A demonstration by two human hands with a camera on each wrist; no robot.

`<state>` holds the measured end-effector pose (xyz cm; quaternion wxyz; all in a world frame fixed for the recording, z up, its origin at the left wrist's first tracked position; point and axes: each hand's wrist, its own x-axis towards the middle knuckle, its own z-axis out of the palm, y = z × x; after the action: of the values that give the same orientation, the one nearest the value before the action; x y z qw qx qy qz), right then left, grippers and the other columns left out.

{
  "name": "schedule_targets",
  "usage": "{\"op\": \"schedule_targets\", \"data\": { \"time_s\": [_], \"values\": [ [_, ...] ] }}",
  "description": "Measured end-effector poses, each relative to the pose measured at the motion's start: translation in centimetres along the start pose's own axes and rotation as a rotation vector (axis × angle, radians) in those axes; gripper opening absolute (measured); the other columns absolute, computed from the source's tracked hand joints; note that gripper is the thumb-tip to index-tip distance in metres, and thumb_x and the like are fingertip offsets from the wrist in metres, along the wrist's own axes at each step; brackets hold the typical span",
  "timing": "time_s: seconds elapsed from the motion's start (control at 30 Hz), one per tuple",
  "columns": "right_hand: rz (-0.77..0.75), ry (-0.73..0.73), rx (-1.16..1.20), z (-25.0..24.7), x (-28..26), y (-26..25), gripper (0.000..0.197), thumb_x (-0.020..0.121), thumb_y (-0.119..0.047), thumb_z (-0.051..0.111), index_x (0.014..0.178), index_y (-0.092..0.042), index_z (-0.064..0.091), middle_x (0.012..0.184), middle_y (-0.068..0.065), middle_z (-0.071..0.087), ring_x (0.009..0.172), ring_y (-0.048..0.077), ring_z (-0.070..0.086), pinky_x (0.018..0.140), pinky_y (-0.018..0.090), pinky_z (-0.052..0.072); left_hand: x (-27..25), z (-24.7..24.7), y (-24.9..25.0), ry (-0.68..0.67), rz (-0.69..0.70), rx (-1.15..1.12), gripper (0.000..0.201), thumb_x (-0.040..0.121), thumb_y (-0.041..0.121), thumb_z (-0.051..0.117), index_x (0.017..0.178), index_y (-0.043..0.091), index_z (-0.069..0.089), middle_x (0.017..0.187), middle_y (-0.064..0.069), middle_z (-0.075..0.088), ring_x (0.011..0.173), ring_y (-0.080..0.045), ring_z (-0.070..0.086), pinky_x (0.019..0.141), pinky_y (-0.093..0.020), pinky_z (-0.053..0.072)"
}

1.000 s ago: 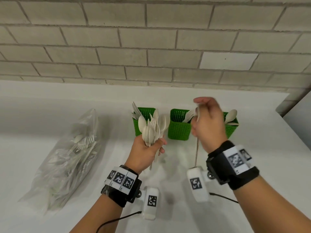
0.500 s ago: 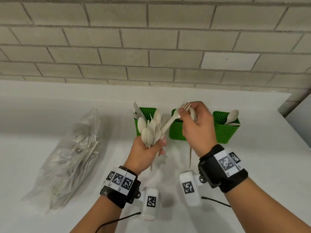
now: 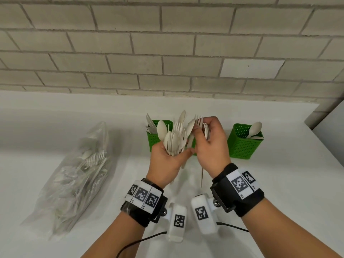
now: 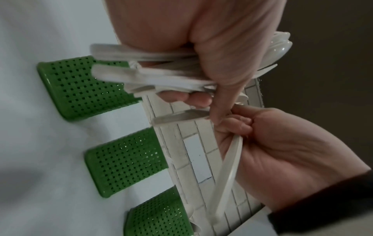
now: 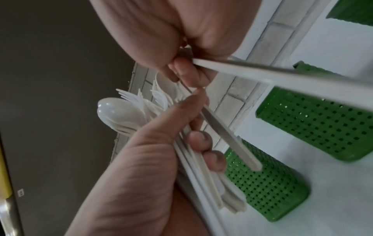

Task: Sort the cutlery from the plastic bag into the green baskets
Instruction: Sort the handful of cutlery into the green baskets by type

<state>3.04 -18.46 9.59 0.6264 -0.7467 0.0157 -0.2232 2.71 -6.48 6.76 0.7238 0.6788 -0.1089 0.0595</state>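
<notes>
My left hand [image 3: 178, 153] grips an upright bundle of white plastic spoons and forks [image 3: 175, 140] in front of the green baskets. My right hand [image 3: 199, 131] is pressed against the bundle's right side and pinches a white fork [image 3: 198, 121] by its head. It also holds a second piece, whose thin handle [image 3: 202, 175] hangs below the palm. In the right wrist view two handles [image 5: 262, 75] stick out from the curled fingers [image 5: 187, 71]. The left basket [image 3: 154, 140] holds cutlery and the right basket [image 3: 243, 144] holds spoons. My hands hide most of the middle basket [image 4: 125, 161].
The clear plastic bag [image 3: 74, 174] with several more white forks and spoons lies on the white counter [image 3: 279, 183] to the left. A brick wall [image 3: 167, 62] runs close behind the baskets. The counter's right edge ends near a grey panel [image 3: 331, 127].
My right hand has moved left from above the middle and right baskets to the bundle and now pinches a fork beside it. The left hand and its bundle have stayed in place.
</notes>
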Motion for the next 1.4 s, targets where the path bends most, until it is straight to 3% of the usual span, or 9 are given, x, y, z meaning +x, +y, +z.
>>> {"op": "schedule_targets", "data": {
  "time_s": [0.17,0.33,0.43,0.53,0.83,1.0,1.2,1.33,1.4],
  "values": [
    [0.123,-0.045,0.166,0.0,-0.1,-0.3,0.013,0.099,-0.032,0.047,0.097,-0.03,0.061,0.061,-0.018,0.051,0.058,0.006,0.044,0.058,0.027,0.038,0.2,-0.1,0.0,0.101,-0.069,0.022,0.014,0.085,0.005,0.073,0.078,-0.005,0.066,0.05,-0.003,0.053,0.045,-0.016,0.048,0.046,-0.024,0.042],
    [0.228,-0.008,0.338,-1.6,0.7,-0.4,0.029,0.099,-0.001,0.043,0.116,-0.009,0.065,0.062,-0.003,0.051,0.056,0.009,0.051,0.063,0.028,0.047,0.5,-1.1,0.0,0.125,-0.15,0.006,0.015,0.09,0.005,0.065,0.08,0.0,0.075,0.056,-0.018,0.054,0.042,-0.017,0.041,0.048,-0.022,0.04],
    [0.239,0.012,0.484,-2.3,1.3,-0.5,0.027,0.094,0.008,0.051,0.117,-0.001,0.061,0.077,0.006,0.057,0.068,0.012,0.061,0.073,0.025,0.056,0.5,-1.5,-0.1,0.14,-0.194,0.001,0.015,0.089,0.005,0.065,0.078,0.001,0.073,0.071,-0.007,0.072,0.041,-0.016,0.041,0.05,-0.025,0.041],
    [0.222,0.066,0.561,-2.4,1.5,-0.9,0.025,0.091,0.009,0.055,0.112,-0.003,0.062,0.077,0.007,0.058,0.071,0.016,0.06,0.074,0.023,0.055,0.4,-1.3,-0.2,0.125,-0.222,-0.01,0.027,0.088,0.006,0.065,0.066,0.019,0.073,0.086,-0.013,0.074,0.041,-0.017,0.041,0.05,-0.028,0.042],
    [0.212,0.206,0.406,-0.2,0.4,1.6,0.028,0.09,0.005,0.06,0.104,-0.018,0.067,0.081,-0.001,0.058,0.072,0.004,0.059,0.072,0.014,0.049,-0.8,1.7,-0.6,0.008,-0.234,0.039,0.032,0.088,0.004,0.066,0.064,0.024,0.075,0.077,-0.028,0.067,0.043,-0.017,0.049,0.047,-0.025,0.043],
    [0.186,0.314,0.48,-0.8,0.7,1.5,0.028,0.088,0.006,0.062,0.101,-0.018,0.068,0.08,0.0,0.054,0.07,0.004,0.055,0.072,0.014,0.048,-0.6,1.9,-1.2,0.057,-0.281,0.061,0.012,0.082,0.001,0.069,0.073,-0.007,0.068,0.062,-0.022,0.058,0.041,-0.017,0.046,0.045,-0.022,0.04],
    [0.152,0.321,0.406,-1.1,0.9,2.0,0.031,0.082,0.008,0.069,0.099,-0.018,0.067,0.081,-0.003,0.055,0.069,0.0,0.057,0.075,0.015,0.05,-1.0,2.7,-1.1,-0.073,-0.284,0.025,0.019,0.074,0.018,0.07,0.075,-0.001,0.072,0.072,-0.024,0.066,0.044,-0.016,0.045,0.047,-0.024,0.042],
    [0.231,0.182,0.206,-1.8,0.7,3.1,0.009,0.085,-0.017,0.073,0.094,-0.015,0.071,0.08,0.0,0.063,0.069,0.004,0.058,0.065,0.014,0.048,-0.9,2.3,-1.6,-0.087,-0.27,-0.01,0.01,0.084,0.003,0.069,0.074,0.002,0.072,0.081,-0.029,0.066,0.046,-0.019,0.044,0.046,-0.024,0.039],
    [0.177,0.082,-0.001,-2.1,0.5,3.2,0.028,0.087,-0.032,0.07,0.074,-0.007,0.071,0.064,0.001,0.057,0.057,0.008,0.049,0.058,0.023,0.042,-0.7,2.0,-1.8,-0.095,-0.266,-0.04,0.01,0.086,0.001,0.068,0.077,0.002,0.072,0.085,-0.027,0.068,0.048,-0.022,0.044,0.046,-0.025,0.038]
  ]
}}
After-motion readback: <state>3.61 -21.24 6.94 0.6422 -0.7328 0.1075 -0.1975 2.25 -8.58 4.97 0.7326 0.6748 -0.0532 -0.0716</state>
